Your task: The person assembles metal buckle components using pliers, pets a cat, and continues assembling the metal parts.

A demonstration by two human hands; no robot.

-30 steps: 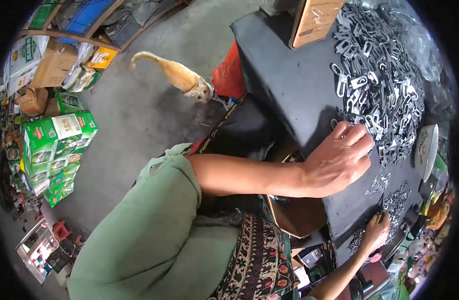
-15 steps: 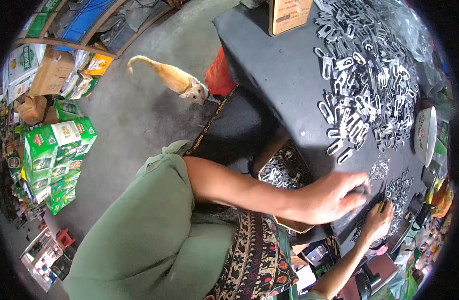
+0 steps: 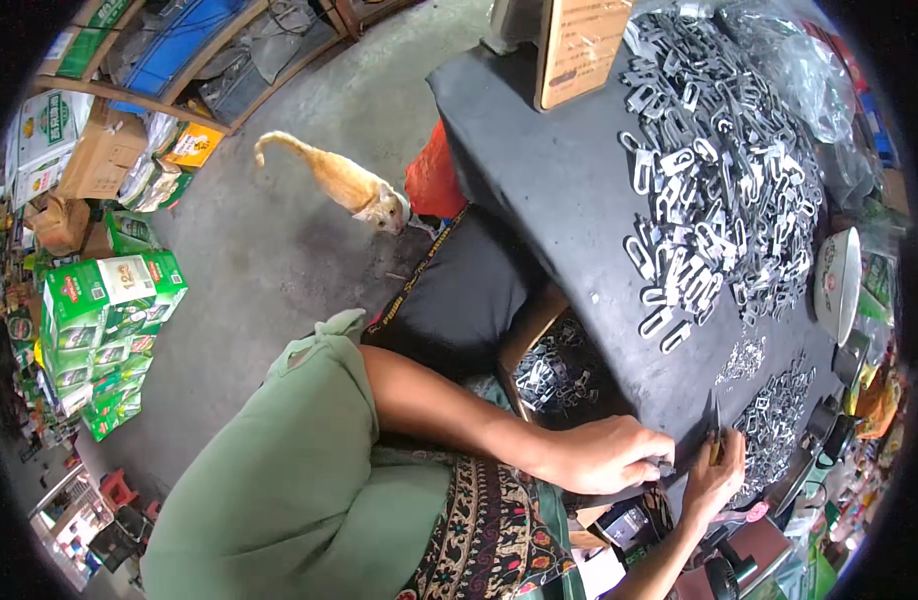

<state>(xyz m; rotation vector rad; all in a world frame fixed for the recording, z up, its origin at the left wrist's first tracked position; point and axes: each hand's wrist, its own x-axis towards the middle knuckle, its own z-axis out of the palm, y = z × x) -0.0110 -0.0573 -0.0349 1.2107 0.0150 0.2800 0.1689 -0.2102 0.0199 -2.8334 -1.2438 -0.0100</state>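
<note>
My left hand (image 3: 614,455), by the near edge of the dark table (image 3: 619,345), pinches a small dark clip piece (image 3: 663,467). Close beside it, my right hand (image 3: 714,478) is closed round a slim pointed tool (image 3: 716,412) that looks like tweezers, tip away from me. Farther off spreads a large heap of black and silvery looped clips (image 3: 719,220). Small shiny metal bits (image 3: 744,358) lie in a little pile, and darker small parts (image 3: 779,420) are heaped right of my right hand. Below the table edge, a box (image 3: 522,400) holds several clips.
A white bowl (image 3: 837,285) stands at the table's right side, near clear plastic bags (image 3: 809,90). An upright tan board (image 3: 584,50) is at the far edge. On the floor are an orange cat (image 3: 344,185), a red bag (image 3: 434,175) and stacked green cartons (image 3: 114,320).
My left hand has moved left and toward me from above the table to its near edge. My right hand with the pointed tool has shifted left. The view has tilted slightly.
</note>
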